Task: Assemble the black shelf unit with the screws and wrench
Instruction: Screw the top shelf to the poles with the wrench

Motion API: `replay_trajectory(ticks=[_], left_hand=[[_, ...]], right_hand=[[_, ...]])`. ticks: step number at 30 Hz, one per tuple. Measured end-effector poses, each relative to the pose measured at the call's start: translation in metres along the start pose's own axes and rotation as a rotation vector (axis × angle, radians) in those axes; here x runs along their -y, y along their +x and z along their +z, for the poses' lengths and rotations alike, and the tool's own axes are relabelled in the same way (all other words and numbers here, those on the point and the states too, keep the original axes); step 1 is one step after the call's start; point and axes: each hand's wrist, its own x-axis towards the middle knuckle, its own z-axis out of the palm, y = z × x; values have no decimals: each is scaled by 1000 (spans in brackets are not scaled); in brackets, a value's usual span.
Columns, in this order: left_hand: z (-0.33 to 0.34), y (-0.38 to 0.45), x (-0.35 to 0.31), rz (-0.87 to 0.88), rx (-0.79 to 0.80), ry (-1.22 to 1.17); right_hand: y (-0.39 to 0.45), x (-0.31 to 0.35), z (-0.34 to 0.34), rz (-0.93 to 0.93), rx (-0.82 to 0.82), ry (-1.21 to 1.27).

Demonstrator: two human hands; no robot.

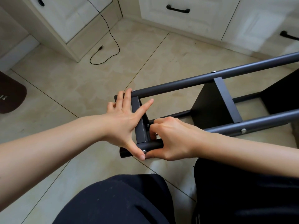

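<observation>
Your two hands work the near end of the black shelf unit (pixel 210 101), which lies on its side on the tiled floor (pixel 80 88).

Your left hand (pixel 123 120) lies flat with fingers spread over the end panel (pixel 140 126), its thumb pressing beside a screw (pixel 144 151) in the near tube (pixel 258 123), its fingertips reaching the far tube (pixel 194 81). Your right hand (pixel 169 138) is curled tight at the inner corner of that panel, pinching something too hidden to name. A black cable (pixel 111 36) trails near the white cabinets (pixel 186 18).
</observation>
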Motion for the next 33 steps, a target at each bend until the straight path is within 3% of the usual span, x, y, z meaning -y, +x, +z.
replay_trajectory(ticks=[5, 9, 11, 15, 33], left_hand=[[5, -2, -1, 0, -62, -142], [18, -8, -2, 19, -155, -242], [23, -10, -4, 31, -209, -247], [25, -10, -3, 41, -251, -262], [33, -9, -3, 43, -317, -240]], right_hand=[[-1, -2, -1, 1, -5, 56], [2, -5, -11, 16, 156, 149], [5, -11, -19, 89, 231, 319], [15, -29, -22, 373, 237, 885], [34, -58, -13, 446, 540, 1115]])
